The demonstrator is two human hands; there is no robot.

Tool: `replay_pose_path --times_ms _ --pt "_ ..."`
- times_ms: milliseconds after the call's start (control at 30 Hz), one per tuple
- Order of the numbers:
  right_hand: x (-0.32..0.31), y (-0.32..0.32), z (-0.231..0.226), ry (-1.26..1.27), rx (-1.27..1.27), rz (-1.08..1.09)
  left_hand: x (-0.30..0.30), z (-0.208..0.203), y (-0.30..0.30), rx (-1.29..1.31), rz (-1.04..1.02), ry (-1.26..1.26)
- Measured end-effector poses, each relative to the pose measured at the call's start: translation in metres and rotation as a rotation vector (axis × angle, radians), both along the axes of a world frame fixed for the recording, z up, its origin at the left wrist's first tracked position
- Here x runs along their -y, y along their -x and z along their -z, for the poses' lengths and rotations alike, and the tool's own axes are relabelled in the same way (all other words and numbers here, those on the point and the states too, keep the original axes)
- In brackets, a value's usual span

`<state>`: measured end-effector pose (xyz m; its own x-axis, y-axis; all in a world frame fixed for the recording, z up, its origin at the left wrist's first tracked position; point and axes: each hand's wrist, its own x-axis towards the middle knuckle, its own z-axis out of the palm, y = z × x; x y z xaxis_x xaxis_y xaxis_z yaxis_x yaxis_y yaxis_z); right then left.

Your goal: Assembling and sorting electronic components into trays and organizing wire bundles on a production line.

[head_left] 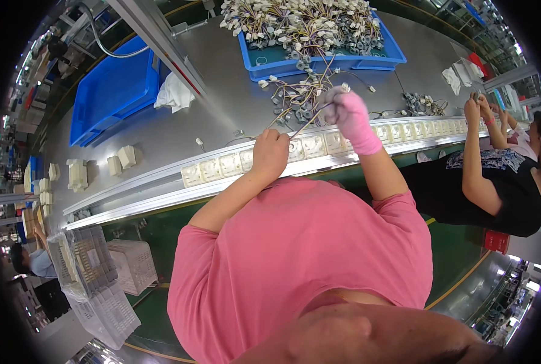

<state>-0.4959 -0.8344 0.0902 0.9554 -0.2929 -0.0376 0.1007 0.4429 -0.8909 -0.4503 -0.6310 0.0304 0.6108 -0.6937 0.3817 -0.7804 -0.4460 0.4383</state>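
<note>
My left hand (pixel 270 151) is bare and closed at the metal rail, its fingers round the near end of a thin wire harness (pixel 308 123). The wires slant up to the right toward my right hand (pixel 346 115). That hand wears a pink and grey glove, and its fingers pinch the harness's far part. Under both hands a row of square, clear-and-white plastic parts (pixel 314 146) sits in the rail (pixel 161 191). Just beyond lies a loose tangle of wire harnesses (pixel 294 96) with white connectors and grey pieces.
A blue tray (pixel 382 63) heaped with harnesses stands at the back. To the left are another blue tray (pixel 115 91), a white cloth (pixel 174 93) and cream blocks (pixel 125 156). A metal post (pixel 161 45) rises nearby. A co-worker (pixel 495 176) works at the right.
</note>
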Motion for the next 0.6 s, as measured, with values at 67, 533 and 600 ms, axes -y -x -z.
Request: replay_pose_path --times_ms 67,533,600 --pt "0.000 -0.002 0.002 0.109 -0.025 0.136 0.001 0.003 0.001 0.075 0.046 -0.077" --pt "-0.041 -0.007 -0.002 2.244 0.023 -0.098 0.007 0.003 -0.003 0.213 0.055 -0.133" --pt "-0.044 -0.007 0.011 2.030 0.404 -0.165 0.008 0.005 -0.003 0.220 0.051 -0.106"
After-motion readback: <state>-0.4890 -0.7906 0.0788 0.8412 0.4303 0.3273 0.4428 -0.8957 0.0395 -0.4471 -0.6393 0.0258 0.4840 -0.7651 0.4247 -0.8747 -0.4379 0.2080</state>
